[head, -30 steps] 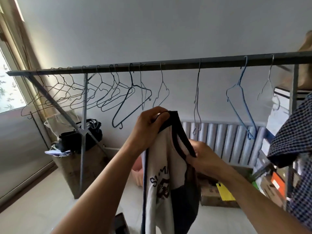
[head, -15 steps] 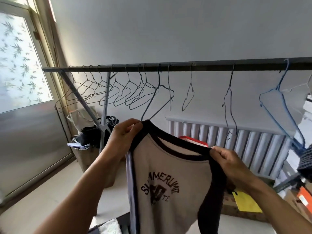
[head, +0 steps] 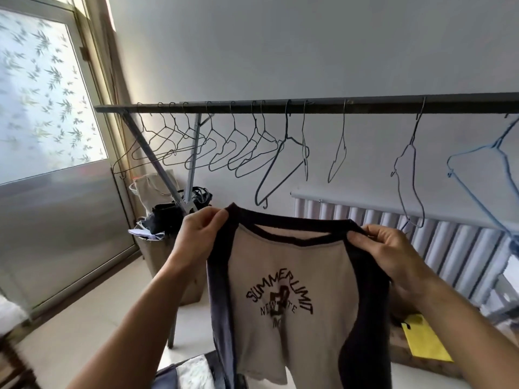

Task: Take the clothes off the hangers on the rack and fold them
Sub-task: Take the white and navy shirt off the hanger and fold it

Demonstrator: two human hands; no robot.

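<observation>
Shirt (head: 292, 265) wider now between left hand (head: 202, 234) and right hand (head: 390, 248) (print legible)

Shirt held up before the rack

The shirt (head: 292, 276) hangs between the left hand (head: 200, 234) and the right hand (head: 390, 248), each pinching one shoulder, below and in front of the rack bar (head: 365, 103). Hangers (head: 286, 124) hang along the bar, crowded at the left and spaced out to the right. A radiator (head: 449, 248) stands behind the rack on the right; a door (head: 56, 206) is at the far left
</observation>
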